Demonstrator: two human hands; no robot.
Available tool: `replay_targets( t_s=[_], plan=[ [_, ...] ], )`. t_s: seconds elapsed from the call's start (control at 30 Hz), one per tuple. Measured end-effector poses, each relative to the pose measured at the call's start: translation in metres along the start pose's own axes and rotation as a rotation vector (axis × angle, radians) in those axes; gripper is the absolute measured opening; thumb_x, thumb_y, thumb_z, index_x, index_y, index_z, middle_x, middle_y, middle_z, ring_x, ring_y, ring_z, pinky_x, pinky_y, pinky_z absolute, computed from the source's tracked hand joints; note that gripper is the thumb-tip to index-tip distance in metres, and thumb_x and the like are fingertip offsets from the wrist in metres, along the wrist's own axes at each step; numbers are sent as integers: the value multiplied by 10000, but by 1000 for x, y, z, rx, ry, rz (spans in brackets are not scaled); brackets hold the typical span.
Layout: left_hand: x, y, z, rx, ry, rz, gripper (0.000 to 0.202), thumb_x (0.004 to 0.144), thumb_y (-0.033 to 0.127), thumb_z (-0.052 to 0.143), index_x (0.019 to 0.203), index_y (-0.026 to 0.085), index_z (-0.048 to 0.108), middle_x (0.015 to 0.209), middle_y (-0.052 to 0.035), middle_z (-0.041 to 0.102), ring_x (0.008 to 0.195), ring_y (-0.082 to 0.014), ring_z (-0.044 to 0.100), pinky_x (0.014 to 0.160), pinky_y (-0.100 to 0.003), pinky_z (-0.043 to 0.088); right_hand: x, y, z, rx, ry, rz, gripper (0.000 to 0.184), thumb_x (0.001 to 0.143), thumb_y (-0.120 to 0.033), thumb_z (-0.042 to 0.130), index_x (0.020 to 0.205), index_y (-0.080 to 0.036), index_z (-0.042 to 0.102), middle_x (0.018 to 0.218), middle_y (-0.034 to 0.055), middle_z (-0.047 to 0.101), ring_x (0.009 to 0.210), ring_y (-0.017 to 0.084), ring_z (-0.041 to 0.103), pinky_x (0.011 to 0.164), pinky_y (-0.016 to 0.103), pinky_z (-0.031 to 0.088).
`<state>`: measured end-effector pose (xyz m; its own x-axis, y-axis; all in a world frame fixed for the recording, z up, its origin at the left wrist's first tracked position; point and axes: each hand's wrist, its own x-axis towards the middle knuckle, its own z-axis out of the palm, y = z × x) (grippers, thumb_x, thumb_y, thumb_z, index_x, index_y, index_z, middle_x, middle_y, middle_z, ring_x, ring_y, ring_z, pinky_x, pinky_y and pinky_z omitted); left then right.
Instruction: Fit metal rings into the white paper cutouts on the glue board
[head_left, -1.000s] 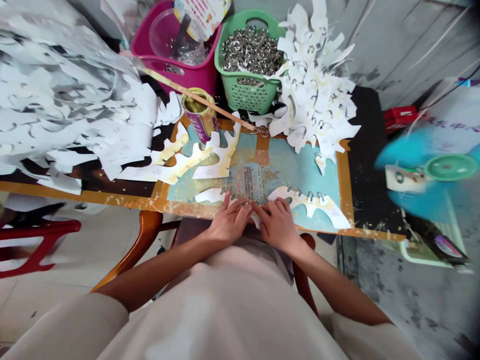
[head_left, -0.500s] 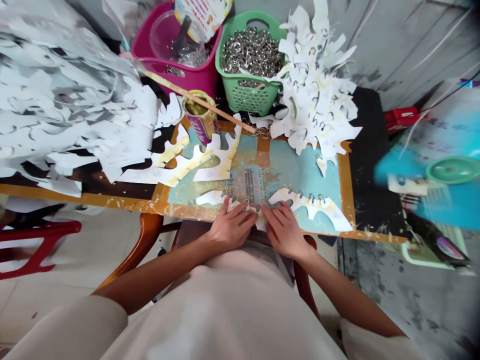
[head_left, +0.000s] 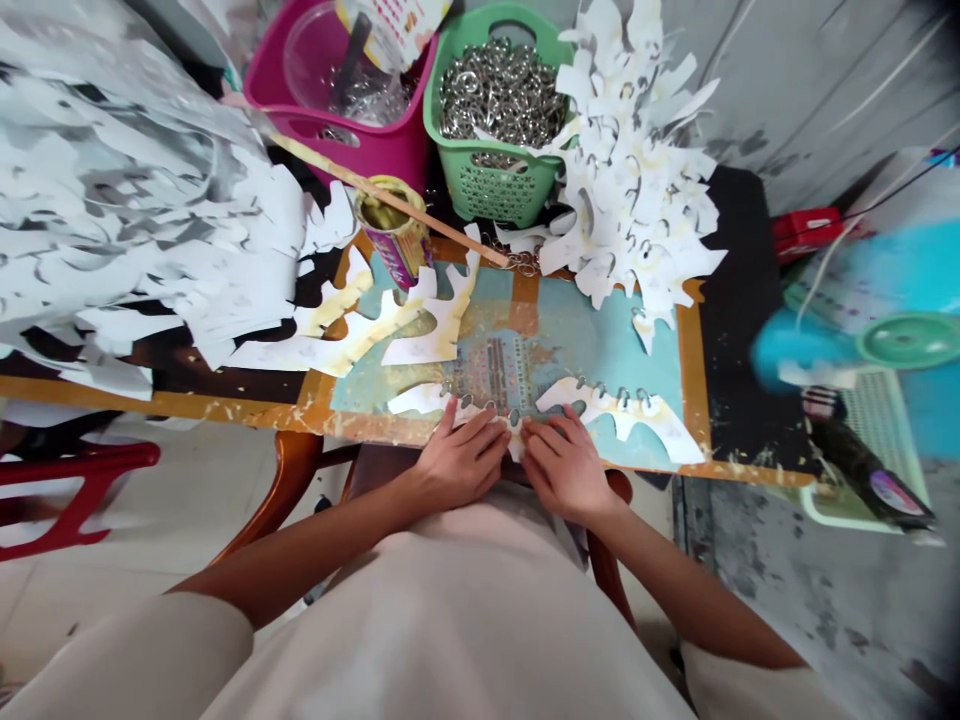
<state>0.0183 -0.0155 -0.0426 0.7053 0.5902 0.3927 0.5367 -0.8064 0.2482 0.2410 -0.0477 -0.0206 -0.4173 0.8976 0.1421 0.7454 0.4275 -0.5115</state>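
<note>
My left hand [head_left: 457, 460] and my right hand [head_left: 566, 465] lie side by side at the near edge of a blue work mat [head_left: 592, 340] with an orange border. Their fingers are stretched flat and press down on a white paper cut-out [head_left: 626, 410] that carries small metal rings along its upper edge. The fingertips almost meet over the middle of the cut-out. More glue-stained cut-outs [head_left: 420, 320] lie on the mat's left side. A glue tin [head_left: 394, 235] with a long stick [head_left: 352, 180] resting across it stands at the mat's far left corner.
A green basket [head_left: 499, 190] of metal rings and a pink basket [head_left: 360, 150] stand at the back. Ringed cut-outs [head_left: 637, 200] are heaped at the back right, plain white ones [head_left: 135, 230] at the left. A blue fan [head_left: 862, 340] stands to the right, a red stool [head_left: 67, 490] at lower left.
Both hands have stayed on the cut-out, with the fingers shifting slightly closer together. The view has tilted a little.
</note>
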Motion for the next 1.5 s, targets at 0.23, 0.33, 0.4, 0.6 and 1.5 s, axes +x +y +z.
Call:
replay_targets(
  t_s=[0.23,0.33,0.4,0.6,1.5],
  plan=[
    [-3,2,0,21,58,-57,315,827,200,606,1135,204,669,1192,-138,656,1232,-331,553,1148,-744,9,-15,-7,-9,321,487,395,357,963,-221,417,1317,-233,464,1331,167,543,963,228,655,786,398,583],
    [-7,3,3,50,84,-80,360,805,219,631,1162,236,666,1221,-139,622,1217,-340,550,1139,-758,34,-10,-16,-2,305,393,437,371,941,-268,491,1310,-231,481,1065,107,655,789,203,649,686,345,576],
    [-10,4,5,82,107,-91,389,808,232,631,1195,255,657,1259,-138,605,1211,-334,551,1145,-747,37,-1,-21,7,296,305,442,427,915,-285,544,1332,-226,470,930,69,679,746,209,654,694,348,568],
    [-19,4,1,157,187,-94,447,813,248,647,1256,306,640,1319,-127,554,1189,-309,542,1153,-719,73,24,-29,19,438,351,468,443,883,-228,533,1323,-231,474,830,31,667,710,200,656,680,333,552],
    [59,-15,-14,-151,-54,-93,514,951,192,441,1463,195,391,1459,-126,510,1334,-272,480,1189,-554,265,48,134,-94,35,186,566,456,805,-305,600,1247,-192,599,866,41,741,774,202,679,742,310,505]
  ],
)
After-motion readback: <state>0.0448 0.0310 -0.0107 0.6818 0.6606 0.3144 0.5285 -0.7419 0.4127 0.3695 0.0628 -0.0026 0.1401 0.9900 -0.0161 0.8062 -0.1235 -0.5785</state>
